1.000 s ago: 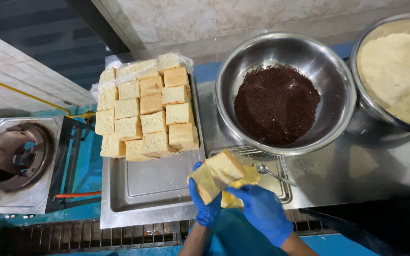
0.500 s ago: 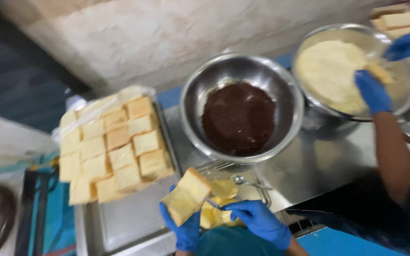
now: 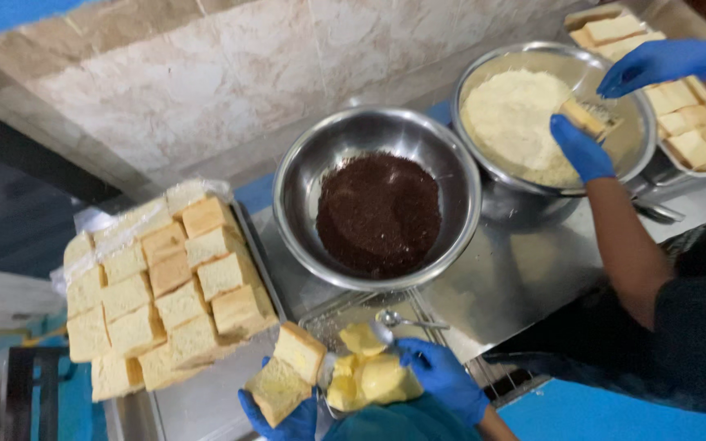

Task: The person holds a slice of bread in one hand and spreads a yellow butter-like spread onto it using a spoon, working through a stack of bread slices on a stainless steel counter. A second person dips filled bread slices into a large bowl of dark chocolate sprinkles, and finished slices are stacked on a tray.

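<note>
My left hand [image 3: 281, 415], in a blue glove, holds a split bread piece [image 3: 288, 371] opened into two halves at the bottom of the view. My right hand [image 3: 443, 377], also blue-gloved, grips a metal spoon [image 3: 392, 325] whose bowl rests over a heap of yellow butter [image 3: 369, 371] just right of the bread. Both hands sit above the near end of a steel tray [image 3: 198, 404].
Stacked bread slices [image 3: 165, 286] fill the tray's left side. A steel bowl of dark brown sprinkles [image 3: 379, 211] stands centre. Another person's blue-gloved hands [image 3: 582, 147] hold bread over a bowl of pale grated topping [image 3: 516, 122]; a tray of finished pieces [image 3: 688, 122] lies far right.
The view has swung right and tilted, bringing the other person, the pale bowl and the far tray into view. My hands stay together on the bread and butter.
</note>
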